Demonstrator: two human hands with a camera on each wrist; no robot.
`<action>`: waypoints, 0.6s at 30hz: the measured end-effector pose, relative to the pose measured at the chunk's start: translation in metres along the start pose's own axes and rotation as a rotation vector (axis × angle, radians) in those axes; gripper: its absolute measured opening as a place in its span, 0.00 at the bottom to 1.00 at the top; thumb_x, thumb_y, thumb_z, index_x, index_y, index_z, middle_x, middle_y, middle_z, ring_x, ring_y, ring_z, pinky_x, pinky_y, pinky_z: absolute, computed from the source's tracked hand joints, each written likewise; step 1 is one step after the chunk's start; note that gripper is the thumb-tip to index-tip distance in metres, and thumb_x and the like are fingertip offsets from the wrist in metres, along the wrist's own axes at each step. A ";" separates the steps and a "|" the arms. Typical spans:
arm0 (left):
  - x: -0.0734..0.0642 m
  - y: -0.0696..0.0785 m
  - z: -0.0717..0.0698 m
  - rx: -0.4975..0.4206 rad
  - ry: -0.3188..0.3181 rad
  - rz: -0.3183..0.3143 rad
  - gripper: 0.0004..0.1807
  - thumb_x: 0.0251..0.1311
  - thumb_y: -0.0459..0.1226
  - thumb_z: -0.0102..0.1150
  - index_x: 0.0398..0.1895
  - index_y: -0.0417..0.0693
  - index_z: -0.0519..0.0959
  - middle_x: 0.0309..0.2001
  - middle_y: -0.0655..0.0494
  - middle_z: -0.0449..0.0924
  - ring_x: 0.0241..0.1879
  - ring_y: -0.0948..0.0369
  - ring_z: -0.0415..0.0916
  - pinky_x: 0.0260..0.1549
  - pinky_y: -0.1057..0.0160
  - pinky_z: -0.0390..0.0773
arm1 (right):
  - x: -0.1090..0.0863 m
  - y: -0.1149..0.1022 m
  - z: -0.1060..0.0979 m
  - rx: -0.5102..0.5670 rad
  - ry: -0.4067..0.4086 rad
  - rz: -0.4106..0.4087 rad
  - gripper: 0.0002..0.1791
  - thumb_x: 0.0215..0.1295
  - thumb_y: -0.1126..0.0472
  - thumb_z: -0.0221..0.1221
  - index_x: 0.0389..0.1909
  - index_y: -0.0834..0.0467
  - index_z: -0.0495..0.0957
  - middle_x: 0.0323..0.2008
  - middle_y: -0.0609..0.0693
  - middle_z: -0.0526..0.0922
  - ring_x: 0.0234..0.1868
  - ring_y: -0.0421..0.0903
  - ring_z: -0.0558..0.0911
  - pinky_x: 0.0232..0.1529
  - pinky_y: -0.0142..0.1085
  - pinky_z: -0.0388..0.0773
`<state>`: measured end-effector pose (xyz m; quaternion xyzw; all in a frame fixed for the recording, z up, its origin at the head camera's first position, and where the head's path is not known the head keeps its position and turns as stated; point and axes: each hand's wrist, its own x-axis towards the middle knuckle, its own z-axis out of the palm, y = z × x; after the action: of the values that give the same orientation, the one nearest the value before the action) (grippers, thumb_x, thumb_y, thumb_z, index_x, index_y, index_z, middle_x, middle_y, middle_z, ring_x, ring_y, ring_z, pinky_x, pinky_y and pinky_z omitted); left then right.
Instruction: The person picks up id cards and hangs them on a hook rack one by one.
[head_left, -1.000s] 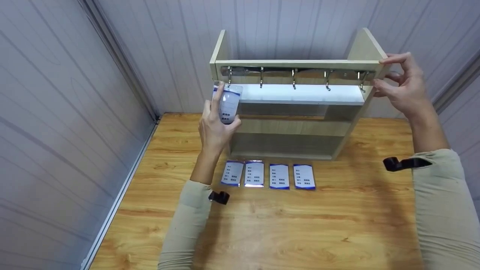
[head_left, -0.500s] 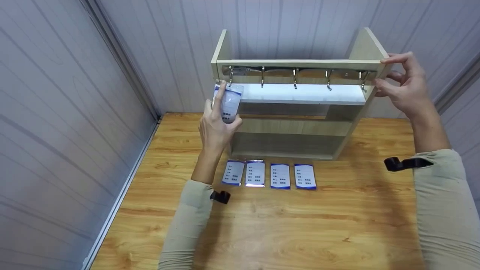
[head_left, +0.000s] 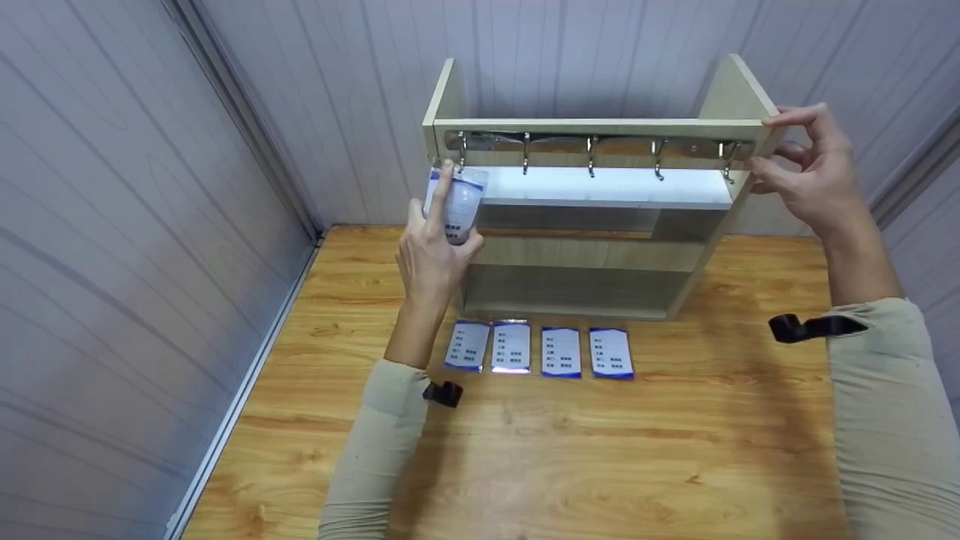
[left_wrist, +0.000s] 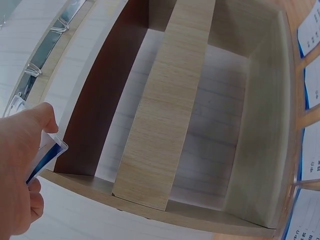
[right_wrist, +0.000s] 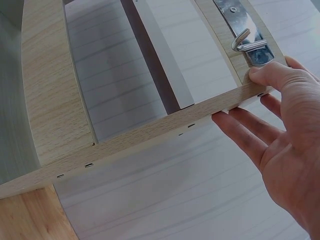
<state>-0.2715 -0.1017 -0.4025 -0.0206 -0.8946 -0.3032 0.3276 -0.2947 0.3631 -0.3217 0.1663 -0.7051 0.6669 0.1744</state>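
Observation:
My left hand (head_left: 431,255) pinches a blue-and-white badge card (head_left: 463,202) in a clear plastic sleeve. The card's top is at the leftmost hook (head_left: 462,150) of a metal rail; whether its hole is over the hook is hidden by the index finger. In the left wrist view, the thumb and fingers hold the card (left_wrist: 50,155) by its edges, and it looks bent. On the far side my right hand (head_left: 814,169) grips the upper right side panel of a pale wooden shelf (head_left: 592,253). The right wrist view shows the thumb (right_wrist: 272,75) beside the end hook (right_wrist: 245,42).
Several similar badge cards (head_left: 559,352) lie in a row on the wooden table (head_left: 585,457), just in front of the shelf. More hooks (head_left: 589,157) run rightward along the rail. Panelled walls (head_left: 112,225) stand behind and at both sides.
The held card has risen very slightly and bows a little more under my left fingers. My right hand keeps its grip on the shelf's side.

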 end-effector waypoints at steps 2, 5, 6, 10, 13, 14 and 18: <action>0.000 0.001 0.000 0.004 -0.004 -0.002 0.50 0.62 0.43 0.79 0.87 0.69 0.67 0.48 0.39 0.80 0.36 0.47 0.81 0.35 0.47 0.87 | 0.000 0.000 0.000 -0.007 0.000 0.000 0.25 0.70 0.79 0.66 0.64 0.61 0.78 0.73 0.50 0.71 0.60 0.44 0.87 0.34 0.30 0.91; 0.001 0.002 -0.001 0.013 -0.003 -0.008 0.50 0.61 0.42 0.79 0.87 0.69 0.67 0.47 0.39 0.79 0.36 0.47 0.81 0.35 0.46 0.88 | 0.000 0.001 -0.001 -0.010 0.003 -0.005 0.25 0.70 0.79 0.66 0.64 0.61 0.78 0.73 0.50 0.71 0.60 0.44 0.88 0.33 0.30 0.91; 0.001 0.002 0.000 0.018 -0.004 -0.010 0.51 0.61 0.43 0.79 0.87 0.70 0.67 0.47 0.40 0.79 0.36 0.47 0.81 0.35 0.46 0.88 | 0.000 0.001 -0.001 -0.006 0.005 -0.005 0.25 0.69 0.79 0.66 0.64 0.62 0.78 0.73 0.50 0.70 0.59 0.43 0.88 0.33 0.30 0.91; 0.001 0.003 0.001 0.021 -0.007 -0.017 0.51 0.61 0.43 0.80 0.87 0.70 0.67 0.47 0.40 0.79 0.36 0.47 0.81 0.35 0.46 0.88 | 0.000 0.001 -0.002 0.009 0.010 -0.006 0.25 0.69 0.79 0.67 0.64 0.62 0.78 0.73 0.51 0.70 0.58 0.43 0.88 0.32 0.30 0.91; 0.003 0.004 0.002 0.009 -0.012 -0.025 0.52 0.60 0.42 0.82 0.87 0.70 0.67 0.48 0.40 0.80 0.36 0.46 0.82 0.35 0.46 0.88 | 0.001 0.001 -0.003 0.008 0.008 -0.008 0.25 0.69 0.79 0.67 0.64 0.63 0.78 0.73 0.51 0.70 0.58 0.43 0.88 0.32 0.31 0.91; 0.004 0.004 0.002 0.011 -0.017 -0.028 0.52 0.60 0.42 0.82 0.87 0.70 0.67 0.48 0.40 0.80 0.36 0.46 0.82 0.36 0.46 0.89 | 0.001 0.001 -0.003 0.012 0.006 -0.011 0.25 0.69 0.79 0.66 0.64 0.63 0.78 0.73 0.51 0.71 0.58 0.43 0.88 0.32 0.31 0.91; 0.007 0.002 0.005 0.022 -0.046 -0.032 0.52 0.61 0.44 0.81 0.88 0.72 0.65 0.49 0.40 0.80 0.37 0.47 0.82 0.36 0.47 0.89 | -0.001 0.002 -0.002 -0.003 0.009 -0.021 0.25 0.69 0.80 0.65 0.64 0.63 0.78 0.73 0.50 0.72 0.59 0.44 0.88 0.34 0.31 0.92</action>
<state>-0.2788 -0.0984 -0.4000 -0.0096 -0.9054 -0.2979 0.3022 -0.2950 0.3649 -0.3239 0.1705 -0.7034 0.6648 0.1850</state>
